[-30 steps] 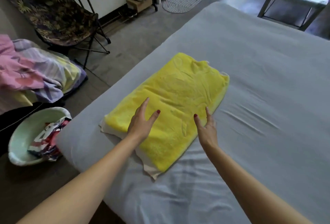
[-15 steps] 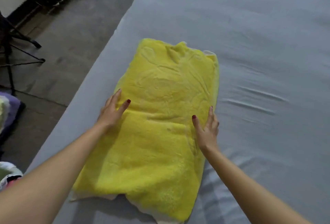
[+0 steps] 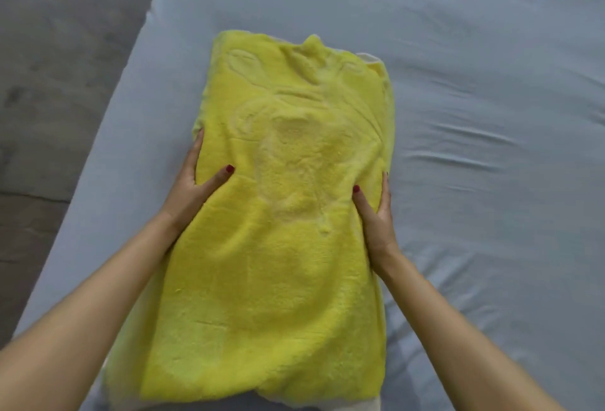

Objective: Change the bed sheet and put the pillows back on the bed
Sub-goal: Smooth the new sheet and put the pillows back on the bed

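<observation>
the yellow pillow [image 3: 288, 214] lies lengthwise on the grey sheet [image 3: 474, 116] near the bed's left edge, with the floor [image 3: 65, 83] beyond it. the left hand [image 3: 193, 188] clasps one long side and the right hand [image 3: 376, 214] the other, thumbs on top, fingers [image 3: 193, 155] straight along the edges and pressed together. i'd say squeeze evenly from both sides, then slide it square to the mattress edge, smoothing the fleece bunched beyond the fingertips

Left hand [image 3: 191, 181] now off the pillow [image 3: 281, 214] top, at its left edge, thumb on the yellow cover. Right hand [image 3: 376, 214] likewise clasps the right edge. Camera closer, more overhead; chair, basin, laundry out of frame.
</observation>
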